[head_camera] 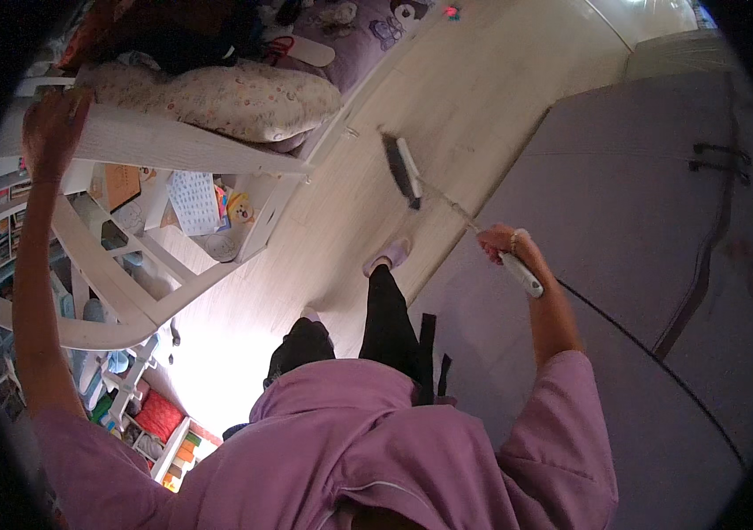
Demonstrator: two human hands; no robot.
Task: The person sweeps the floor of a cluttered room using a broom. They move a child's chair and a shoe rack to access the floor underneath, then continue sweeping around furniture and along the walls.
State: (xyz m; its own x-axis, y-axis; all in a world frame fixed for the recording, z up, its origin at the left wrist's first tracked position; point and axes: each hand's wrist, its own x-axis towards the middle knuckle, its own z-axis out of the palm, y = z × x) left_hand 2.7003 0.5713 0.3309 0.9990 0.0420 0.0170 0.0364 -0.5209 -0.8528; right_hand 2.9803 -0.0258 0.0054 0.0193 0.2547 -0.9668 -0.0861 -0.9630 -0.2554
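A long-handled brush (pixel 409 165) with dark bristles and a white head is in my right hand (pixel 506 245), gripped at its pale handle. Its bristles are down at the wood-look floor (pixel 340 218), ahead of my slippered foot. Far to the left, my left hand (pixel 55 132) has its fingers curled over the upper end of a white bed board (pixel 171 136); the fingertips are partly hidden. A floral pillow (pixel 257 99) lies against that board, beyond my left hand.
Purple bedding (pixel 370 40) and red-handled scissors (pixel 278 48) are beyond the pillow. A white shelf unit (pixel 105 291) with papers and toys stands at left. To the right spreads a large mauve surface (pixel 588 232) with dark handles (pixel 721 162). A small red object (pixel 451 12) lies on the far floor.
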